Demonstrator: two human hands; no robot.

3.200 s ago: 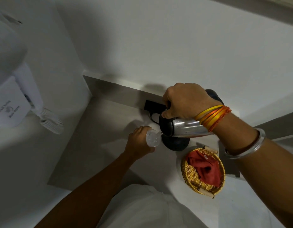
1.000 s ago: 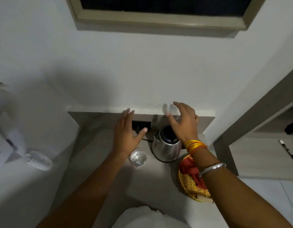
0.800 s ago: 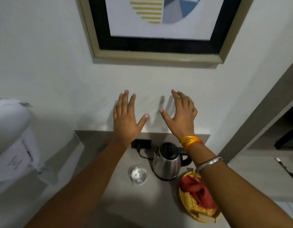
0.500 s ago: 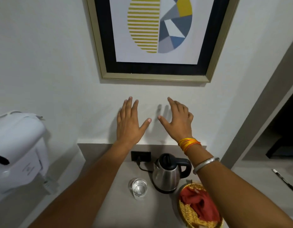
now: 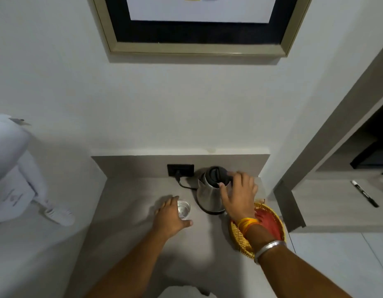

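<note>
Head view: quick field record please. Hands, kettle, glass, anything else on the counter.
left hand: curled round the glass, thumb on its near side
glass: upright on the counter, left of the kettle
right hand: fingers spread over the kettle on its handle side, no clear grip
kettle: upright, lid down, cord runs to the wall socket
basket: right of the kettle, red cloth inside, partly hidden by the right forearm
</note>
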